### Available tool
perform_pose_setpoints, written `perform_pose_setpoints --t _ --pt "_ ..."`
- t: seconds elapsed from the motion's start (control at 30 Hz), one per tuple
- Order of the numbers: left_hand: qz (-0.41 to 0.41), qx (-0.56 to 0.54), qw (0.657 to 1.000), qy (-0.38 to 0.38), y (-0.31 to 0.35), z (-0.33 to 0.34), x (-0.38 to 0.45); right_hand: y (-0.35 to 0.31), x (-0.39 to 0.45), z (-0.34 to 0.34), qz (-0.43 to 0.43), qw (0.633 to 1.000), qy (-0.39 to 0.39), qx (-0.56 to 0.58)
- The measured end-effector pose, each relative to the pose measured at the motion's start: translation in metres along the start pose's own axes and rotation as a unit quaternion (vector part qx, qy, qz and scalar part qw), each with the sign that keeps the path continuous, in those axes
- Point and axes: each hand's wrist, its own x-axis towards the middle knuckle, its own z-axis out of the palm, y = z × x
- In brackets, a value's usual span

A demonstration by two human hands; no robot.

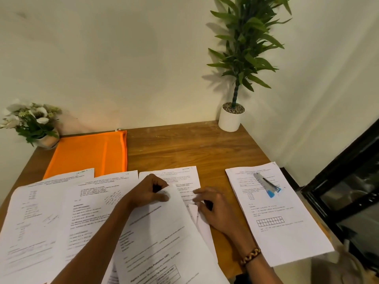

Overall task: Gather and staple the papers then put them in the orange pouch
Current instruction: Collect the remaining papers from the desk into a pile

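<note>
Gathering stage, not yet complete. The left hand (152,190) has its fingers curled over the top corner of a tilted printed sheet (162,232), pinching it between thumb and fingers. The right hand (209,208) lies at the sheet's right edge with fingers bent onto a crumpled or folded bit of paper (198,214); whether it actually pinches that paper or only presses on it cannot be told from this angle. More loose papers (51,218) are fanned overlapping across the near left of the wooden table (194,146), one sheet (180,177) showing beyond the hands. A separate stack (274,214) lies well apart to the right, with the stapler (266,184) resting on its upper part. The orange pouch (90,152) lies flat at the far left, its near edge under the papers, beside a flower pot (39,128). Judgement: the next move calls for drawing the fanned sheets under the held one and squaring the edges before reaching for the stapler.
</note>
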Motion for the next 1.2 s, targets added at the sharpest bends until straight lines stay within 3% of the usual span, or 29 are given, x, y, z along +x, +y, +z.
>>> perform_pose_setpoints --t 0.13,0.23,0.33,0.6,0.77,0.93,1.03,1.2 --pt "0.001 -0.002 1.000 0.003 -0.001 0.001 0.000 -0.012 0.028 0.004 0.148 0.985 0.071 -0.045" --pt "-0.004 -0.005 1.000 0.006 0.001 0.001 -0.001 -0.019 0.060 0.013 0.269 0.962 0.045 -0.017" --pt "-0.013 -0.002 1.000 0.012 0.005 0.001 -0.001 -0.024 0.085 0.019 0.314 0.949 0.019 0.031" --pt "-0.032 0.033 0.999 -0.006 0.017 -0.004 0.002 -0.032 0.100 0.013 0.298 0.950 0.075 0.058" --pt "-0.048 0.042 0.998 0.004 0.021 -0.005 -0.002 -0.035 0.109 -0.025 0.277 0.938 0.207 -0.033" --pt "-0.031 0.090 0.995 0.039 0.052 -0.015 0.012 -0.035 0.119 -0.064 0.153 0.944 0.276 -0.098" --pt "0.033 0.109 0.991 0.075 0.078 -0.029 0.032 -0.039 0.120 -0.078 0.086 0.944 0.289 -0.134" --pt "0.128 0.135 0.971 0.147 0.119 -0.029 0.062 -0.067 0.117 -0.099 -0.049 0.970 0.227 -0.075"
